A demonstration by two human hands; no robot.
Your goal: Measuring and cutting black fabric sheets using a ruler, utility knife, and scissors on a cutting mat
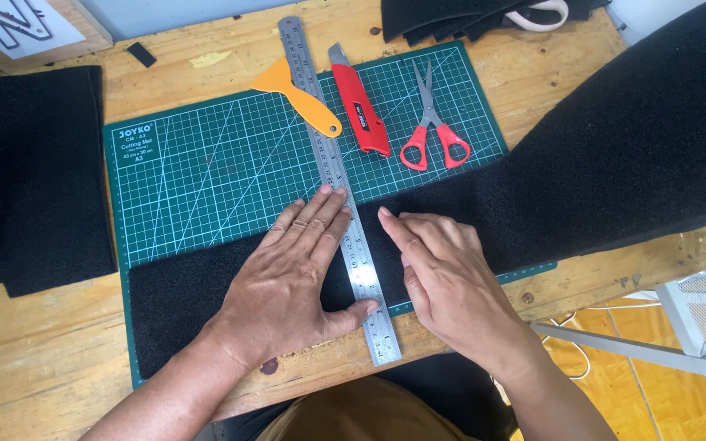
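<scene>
Left hand [288, 282]: flat, fingers spread, palm pressing on the black felt strip [533, 188]; fingertips and thumb touch the left edge of the steel ruler [341, 188]. Grips nothing.

Right hand [443, 278]: flat on the felt just right of the ruler, fingers together, index tip close to the ruler's edge. Holds nothing.

Steel ruler: lies between the two hands, slanting away from the person across felt and mat; its near end overhangs the mat onto the tabletop [59, 359].

Black felt strip: under both hands, running from left of the left hand, beneath the ruler, then rising broad and far to the right beyond the right hand.

Green cutting mat [206, 163]: under felt and ruler, stretching ahead of the hands.

Ahead of the hands, on the mat: orange scraper [296, 94], red utility knife [359, 102], red-handled scissors [432, 122].

Far left of the left hand: stacked black felt pieces [42, 180].

Risk, as judged: only light fingertip contact steadies the ruler, so it may pivot on the soft felt. The heavy overhanging felt at right could drag the strip askew.
</scene>
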